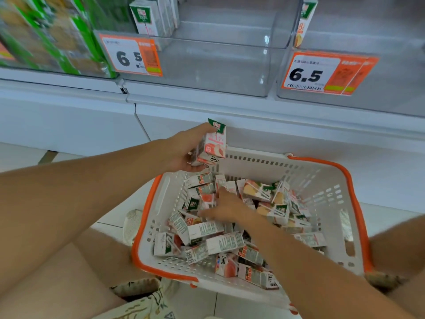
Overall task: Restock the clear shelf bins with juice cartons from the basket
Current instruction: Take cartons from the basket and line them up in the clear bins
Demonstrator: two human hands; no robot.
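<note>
A white basket with an orange rim sits on the floor between my knees, holding several small juice cartons lying in a jumble. My left hand is above the basket's far left corner, shut on a couple of upright peach juice cartons. Down in the basket, my right hand rests on the pile with its fingers spread over a carton; whether it grips one is unclear. The middle clear bin on the shelf above holds a few cartons at its back left.
Orange price tags reading 6.5 hang on the middle bin and the right bin. The left bin holds green packs. A white shelf ledge juts out below the bins. My white shoe is left of the basket.
</note>
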